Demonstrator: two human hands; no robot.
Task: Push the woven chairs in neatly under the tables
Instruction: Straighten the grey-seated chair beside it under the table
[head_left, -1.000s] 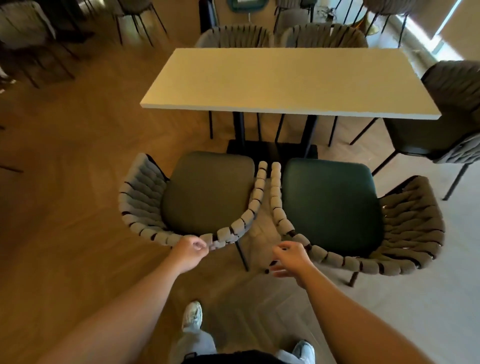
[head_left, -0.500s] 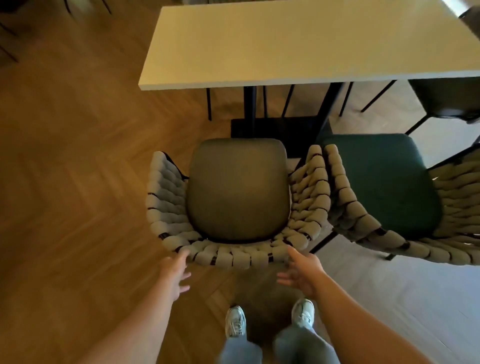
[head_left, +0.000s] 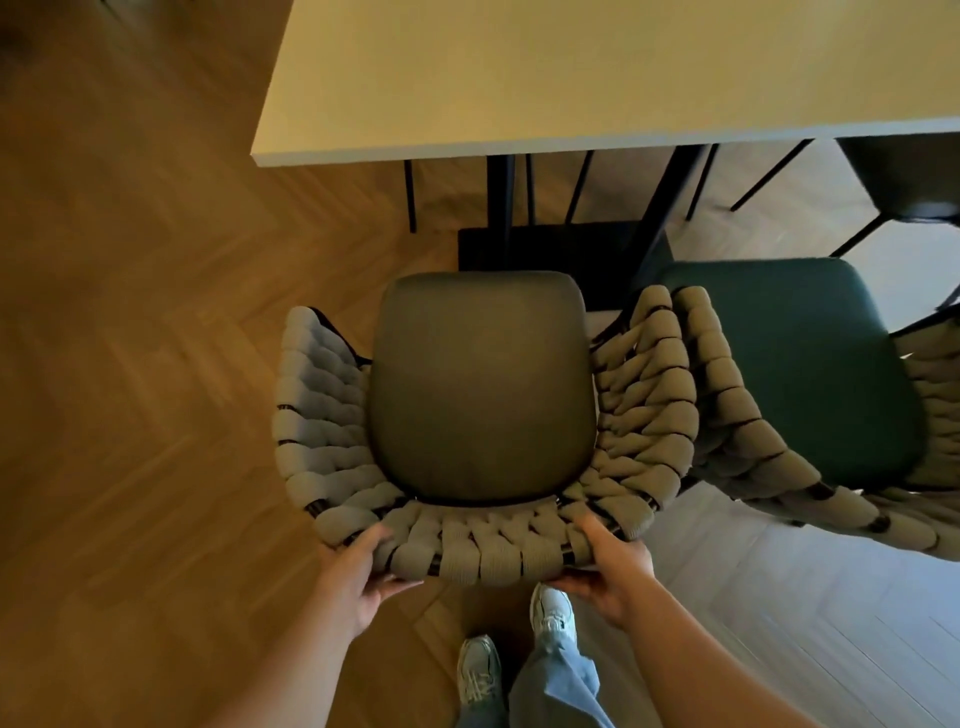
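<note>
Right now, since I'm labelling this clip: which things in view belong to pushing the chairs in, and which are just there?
Job: grey-seated woven chair, gripped at its back by left hand and right hand; green-seated woven chair beside it; white table.
Just there: herringbone wood floor; white sneakers.

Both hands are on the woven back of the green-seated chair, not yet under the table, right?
No: in the head view the left hand and right hand hold the grey-seated chair, not the green-seated chair. It isn't under the table yet.
</note>
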